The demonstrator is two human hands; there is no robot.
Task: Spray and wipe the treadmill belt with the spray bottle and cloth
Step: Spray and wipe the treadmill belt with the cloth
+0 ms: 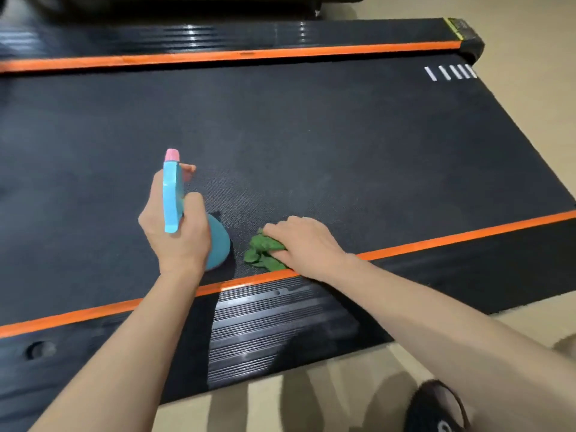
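The treadmill belt [311,145] runs dark and textured across the view, between two orange stripes. The left hand [174,226] has its grip closed around the neck of a blue spray bottle [218,244] with a pink nozzle, the nozzle pointing away across the belt and a finger on the pink trigger. Just to the right of that grip, the right hand [305,241] lies palm-down with fingers curled over a crumpled green cloth [265,252], pressing it onto the belt's near edge, just beyond the near orange stripe [467,235]. The ribbed side rail [274,322] lies nearer the person than both hands.

Risks, as I judge them: the bunched cloth may only smear a narrow strip, leaving most of the belt untouched. Spray aimed from this low could overshoot onto the far rail, and a wet belt or rail could be slippery.
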